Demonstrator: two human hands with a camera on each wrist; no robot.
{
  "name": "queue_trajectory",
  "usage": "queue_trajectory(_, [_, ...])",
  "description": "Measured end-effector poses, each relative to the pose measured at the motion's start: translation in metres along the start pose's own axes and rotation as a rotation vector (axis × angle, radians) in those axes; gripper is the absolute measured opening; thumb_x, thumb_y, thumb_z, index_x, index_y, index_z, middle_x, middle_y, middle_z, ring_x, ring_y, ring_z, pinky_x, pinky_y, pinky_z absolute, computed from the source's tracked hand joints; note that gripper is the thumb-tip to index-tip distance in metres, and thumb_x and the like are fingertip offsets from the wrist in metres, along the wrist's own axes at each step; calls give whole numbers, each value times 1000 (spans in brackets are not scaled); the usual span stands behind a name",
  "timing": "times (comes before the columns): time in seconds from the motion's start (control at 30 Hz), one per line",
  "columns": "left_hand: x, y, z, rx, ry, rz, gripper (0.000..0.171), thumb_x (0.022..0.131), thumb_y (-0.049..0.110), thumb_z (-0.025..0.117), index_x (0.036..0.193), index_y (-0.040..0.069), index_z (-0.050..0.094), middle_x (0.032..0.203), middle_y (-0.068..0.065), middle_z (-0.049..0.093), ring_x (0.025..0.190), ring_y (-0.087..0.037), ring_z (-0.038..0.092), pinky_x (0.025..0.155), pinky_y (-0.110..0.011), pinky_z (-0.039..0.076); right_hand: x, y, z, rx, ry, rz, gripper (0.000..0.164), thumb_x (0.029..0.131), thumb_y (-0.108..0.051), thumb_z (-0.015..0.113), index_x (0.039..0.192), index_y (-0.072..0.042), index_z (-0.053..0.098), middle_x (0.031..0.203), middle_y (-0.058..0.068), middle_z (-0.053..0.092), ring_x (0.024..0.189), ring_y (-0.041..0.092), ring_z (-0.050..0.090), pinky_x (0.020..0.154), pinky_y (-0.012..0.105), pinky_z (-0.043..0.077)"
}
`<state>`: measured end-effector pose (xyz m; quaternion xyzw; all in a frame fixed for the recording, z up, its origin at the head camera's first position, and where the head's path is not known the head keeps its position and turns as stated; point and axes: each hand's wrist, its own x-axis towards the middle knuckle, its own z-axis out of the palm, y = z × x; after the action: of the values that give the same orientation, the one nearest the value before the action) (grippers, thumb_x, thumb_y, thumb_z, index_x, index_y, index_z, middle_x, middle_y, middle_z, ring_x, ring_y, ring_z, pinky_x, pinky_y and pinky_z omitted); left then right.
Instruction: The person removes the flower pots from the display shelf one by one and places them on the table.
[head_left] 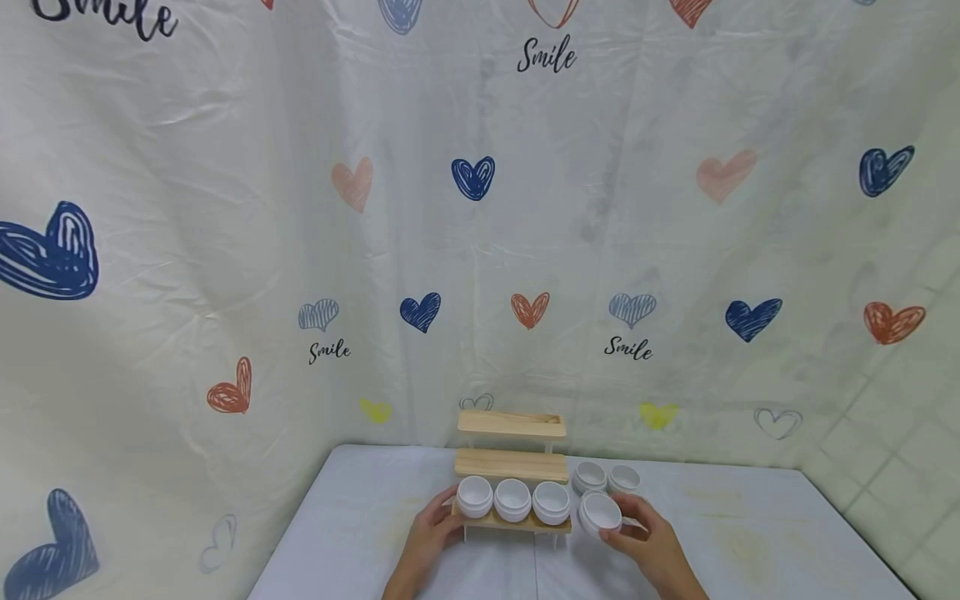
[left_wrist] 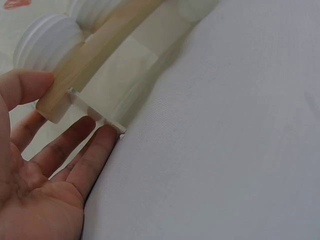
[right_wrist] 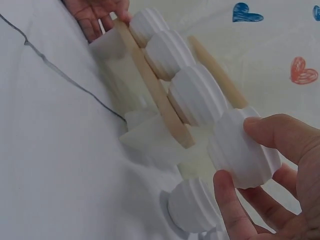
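Observation:
A three-tier display stand with wooden shelves (head_left: 510, 465) and clear supports stands on the table. Three small white ribbed bowls (head_left: 512, 498) sit in a row on its lowest shelf (left_wrist: 82, 62). My left hand (head_left: 431, 529) grips that shelf's left end, thumb on the upper side and fingers at the edge and below. Off the stand's right end, my right hand (head_left: 648, 537) holds another white ribbed bowl (right_wrist: 245, 150) between thumb and fingers, tilted and raised above the table. Two more white bowls (head_left: 607, 477) rest on the table just behind it.
The upper two shelves (head_left: 512, 423) rise behind the bowls. A white cloth covers the table (head_left: 720, 550). A curtain with printed hearts (head_left: 555, 233) hangs close behind the table and along the left side.

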<state>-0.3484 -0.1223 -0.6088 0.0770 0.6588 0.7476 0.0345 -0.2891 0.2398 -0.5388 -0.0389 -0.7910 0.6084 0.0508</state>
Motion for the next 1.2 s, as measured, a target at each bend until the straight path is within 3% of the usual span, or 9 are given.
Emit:
queue_trajectory(0.7, [0,-1,1,6,8,-6,62,95,21,71,151,8,49,130,-21,68,110,-22,70,90,-36,61,-1,31,-7,-85,-12,15,68,78,-11,88,137,0,57,133,21,63,94,13,70,79,21,58])
queue_trajectory(1.2, [1,-1,1,25,12,0,62,95,22,72,151,8,49,132,-21,66,112,-23,69,91,-37,61,5,44,-11,-107,-65,74,76,75,-21,91,139,1,55,126,16,67,99,21,70,78,24,58])
